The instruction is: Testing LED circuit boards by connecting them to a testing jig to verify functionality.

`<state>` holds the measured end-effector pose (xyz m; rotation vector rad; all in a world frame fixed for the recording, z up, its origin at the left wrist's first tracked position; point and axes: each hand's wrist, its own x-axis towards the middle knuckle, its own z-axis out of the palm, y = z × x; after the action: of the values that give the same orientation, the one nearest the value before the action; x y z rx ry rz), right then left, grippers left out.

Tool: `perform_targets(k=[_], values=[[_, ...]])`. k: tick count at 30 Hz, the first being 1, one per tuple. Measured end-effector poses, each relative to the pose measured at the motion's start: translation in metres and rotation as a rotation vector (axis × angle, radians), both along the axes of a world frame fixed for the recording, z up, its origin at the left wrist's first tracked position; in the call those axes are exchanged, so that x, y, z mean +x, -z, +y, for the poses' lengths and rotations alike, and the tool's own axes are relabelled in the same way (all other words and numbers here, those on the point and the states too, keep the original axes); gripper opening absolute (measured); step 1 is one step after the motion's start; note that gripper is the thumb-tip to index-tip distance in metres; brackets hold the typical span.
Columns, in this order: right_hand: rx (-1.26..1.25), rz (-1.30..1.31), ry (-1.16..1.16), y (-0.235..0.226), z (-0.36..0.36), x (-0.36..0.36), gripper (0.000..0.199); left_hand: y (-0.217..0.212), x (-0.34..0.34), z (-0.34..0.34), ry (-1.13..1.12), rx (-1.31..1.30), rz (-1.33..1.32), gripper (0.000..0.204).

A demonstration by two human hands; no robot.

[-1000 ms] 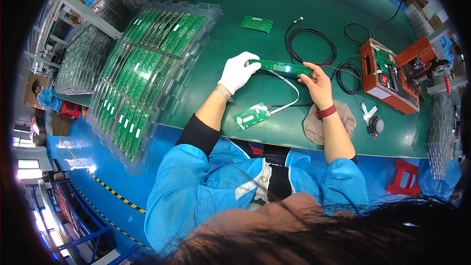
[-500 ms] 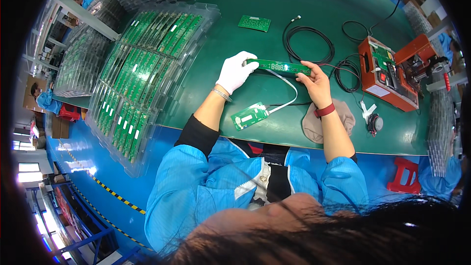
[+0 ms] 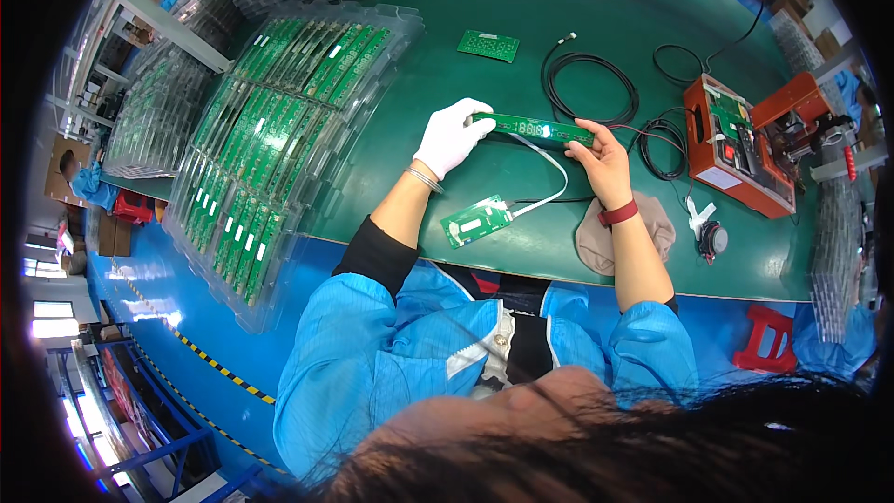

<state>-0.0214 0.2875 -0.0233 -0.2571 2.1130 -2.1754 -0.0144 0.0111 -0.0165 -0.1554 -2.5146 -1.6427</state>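
Observation:
Between my two hands I hold a long, narrow green circuit board [image 3: 534,128] with a digit display in its middle. My left hand [image 3: 453,138], in a white glove, pinches the board's left end. Bare, my right hand [image 3: 602,160] grips the right end between thumb and fingers. From the board a white ribbon cable [image 3: 559,168] curves down to a smaller green circuit board [image 3: 477,222], which lies on the table nearer to me. A dark lead also runs from that smaller board to the right, passing behind my right wrist.
Clear trays of narrow green boards [image 3: 279,130] cover the table's left. Another green board [image 3: 488,46] lies beyond my hands. Coiled black cable [image 3: 591,84], an orange test device [image 3: 736,144], a brownish cloth [image 3: 626,233] and a small round speaker [image 3: 713,237] occupy the right side.
The view has shifted very slightly. Both hands keep the same hold on the long board, and nothing else has visibly moved.

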Motion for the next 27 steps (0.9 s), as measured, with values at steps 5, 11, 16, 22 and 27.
perform_targets(k=[5,11,16,22,27], values=[[-0.003,0.015,0.006,-0.002,-0.001,0.001,0.038,-0.004,0.001,-0.001,0.018,-0.061,0.006,0.027],[-0.025,0.026,0.009,0.000,0.000,-0.001,0.033,-0.008,0.005,0.005,0.024,-0.206,0.078,0.034],[0.015,0.007,0.016,-0.001,0.001,-0.002,0.028,-0.006,0.005,0.006,0.015,-0.318,0.135,0.037],[0.043,-0.013,0.047,0.001,0.001,-0.004,0.025,-0.006,0.004,0.006,0.014,-0.390,0.129,0.037],[0.027,-0.019,0.051,0.000,0.000,-0.004,0.025,-0.003,0.003,0.006,0.012,-0.392,0.147,0.037]])
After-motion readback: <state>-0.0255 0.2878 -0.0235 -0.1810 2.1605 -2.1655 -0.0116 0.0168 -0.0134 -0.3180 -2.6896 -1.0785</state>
